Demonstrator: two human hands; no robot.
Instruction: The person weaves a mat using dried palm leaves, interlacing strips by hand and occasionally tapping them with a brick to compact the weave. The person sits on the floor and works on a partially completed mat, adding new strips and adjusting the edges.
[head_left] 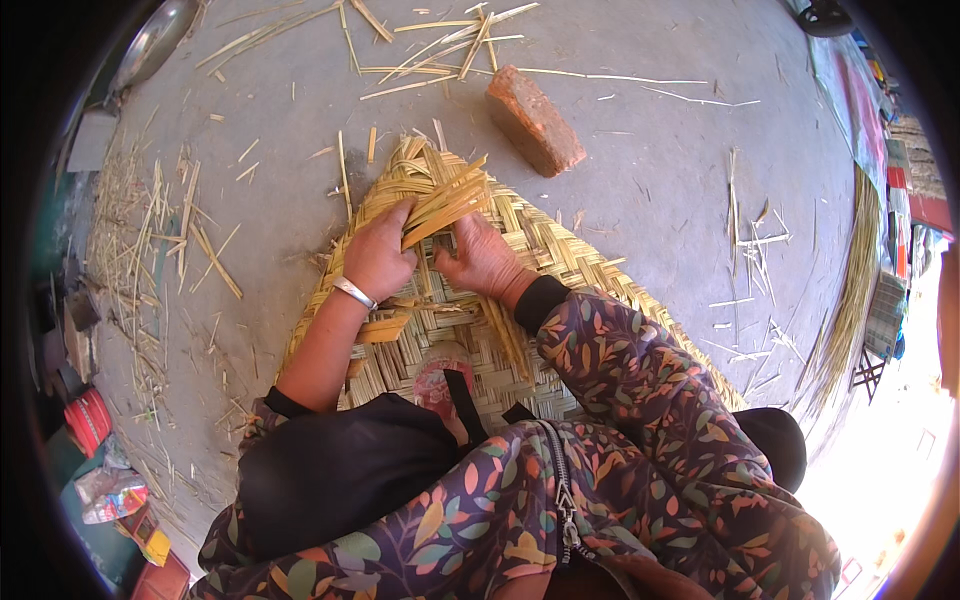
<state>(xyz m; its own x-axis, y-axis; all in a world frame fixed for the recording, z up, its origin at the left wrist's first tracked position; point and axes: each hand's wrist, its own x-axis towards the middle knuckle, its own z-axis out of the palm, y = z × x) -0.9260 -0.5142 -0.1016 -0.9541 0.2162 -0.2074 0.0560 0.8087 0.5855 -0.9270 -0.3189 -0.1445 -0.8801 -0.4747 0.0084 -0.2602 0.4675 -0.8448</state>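
Note:
A large woven straw mat (560,237) spreads in front of me, narrowing to a corner at its far end. Several flat yellow straw strips (445,207) stick up near that corner. My left hand (381,252), with a silver bangle at the wrist, is closed on the left side of these strips. My right hand (484,258) is curled at their right side, its thumb bent toward the left hand; its fingertips are partly hidden. Loose strip ends (508,340) lie on the weave below the right hand.
A red brick (535,120) lies on the grey floor just beyond the mat. Straw scraps (190,235) litter the floor on the left, far side and right. A bundle of long stalks (845,290) lies along the right edge. A metal bowl (155,40) is at the far left.

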